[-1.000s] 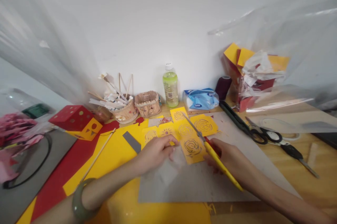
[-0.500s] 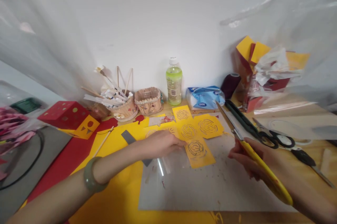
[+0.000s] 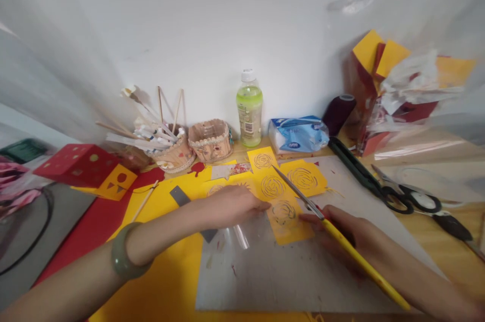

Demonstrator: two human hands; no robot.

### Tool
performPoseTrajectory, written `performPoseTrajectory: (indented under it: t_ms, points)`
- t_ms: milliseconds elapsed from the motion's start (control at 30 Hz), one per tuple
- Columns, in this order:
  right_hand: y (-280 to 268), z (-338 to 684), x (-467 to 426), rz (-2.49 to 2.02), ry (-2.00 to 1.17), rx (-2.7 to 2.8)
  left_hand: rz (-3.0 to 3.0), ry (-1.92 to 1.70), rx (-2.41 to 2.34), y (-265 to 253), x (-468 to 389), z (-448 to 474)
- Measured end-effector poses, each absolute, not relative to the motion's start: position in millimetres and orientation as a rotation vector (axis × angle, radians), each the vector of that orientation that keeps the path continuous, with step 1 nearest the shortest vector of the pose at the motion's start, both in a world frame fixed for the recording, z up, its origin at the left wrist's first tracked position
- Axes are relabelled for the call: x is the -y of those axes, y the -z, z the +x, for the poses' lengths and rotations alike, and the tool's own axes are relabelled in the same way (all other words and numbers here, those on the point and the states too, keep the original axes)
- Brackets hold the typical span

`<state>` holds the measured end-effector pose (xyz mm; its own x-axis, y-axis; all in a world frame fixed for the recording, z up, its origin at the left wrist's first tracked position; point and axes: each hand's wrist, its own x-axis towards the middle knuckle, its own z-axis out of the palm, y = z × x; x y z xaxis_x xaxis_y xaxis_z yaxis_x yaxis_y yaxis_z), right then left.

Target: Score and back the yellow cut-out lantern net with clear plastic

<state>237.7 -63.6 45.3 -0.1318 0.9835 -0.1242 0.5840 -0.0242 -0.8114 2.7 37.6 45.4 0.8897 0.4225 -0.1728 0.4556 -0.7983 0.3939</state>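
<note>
Yellow paper (image 3: pixel 288 235) with cut-out spiral patterns lies over a grey board (image 3: pixel 242 289). From the left, my left hand (image 3: pixel 233 207) reaches across with curled fingers, its thumb and index fingertips pinching the paper's left edge. A green bangle (image 3: pixel 123 256) circles that wrist. My right hand (image 3: pixel 343 233) is closed around scissors (image 3: pixel 352 251) with a yellow handle, seen almost edge-on. Their pointed metal blades extend up and left over the paper, close to the spirals. Most of the right fingers are hidden behind the handle.
Along the wall stand a basket of white pens (image 3: pixel 172 155), a small basket (image 3: pixel 212 148), a green bottle (image 3: pixel 249 115) and a tissue pack (image 3: pixel 299 135). Black-handled scissors (image 3: pixel 411 198) lie at right. A red box (image 3: pixel 81 163) and a grey strip (image 3: pixel 180 195) are at left.
My right hand has swung left with the yellow-handled scissors, bringing the blades over the yellow paper. My left hand stays at the paper's edge. The camera view has shifted slightly.
</note>
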Motion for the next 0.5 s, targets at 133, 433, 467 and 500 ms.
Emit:
performPoseTrajectory:
  t_ms: [133, 433, 467, 500]
  points:
    - [-44, 238, 55, -1.602, -1.246, 1.712, 2.640, 0.151, -0.675, -49, -37, 4]
    - [-49, 235, 44, -1.739, -1.441, 1.474, 2.800, 0.082, -0.717, -50, -69, 3]
    - [-51, 234, 42, -1.739, -1.430, 1.476, 2.817, 0.087, -0.707, -49, -73, 3]
    - [-52, 234, 41, -1.731, -1.428, 1.478, 2.830, 0.088, -0.691, -49, -76, 4]
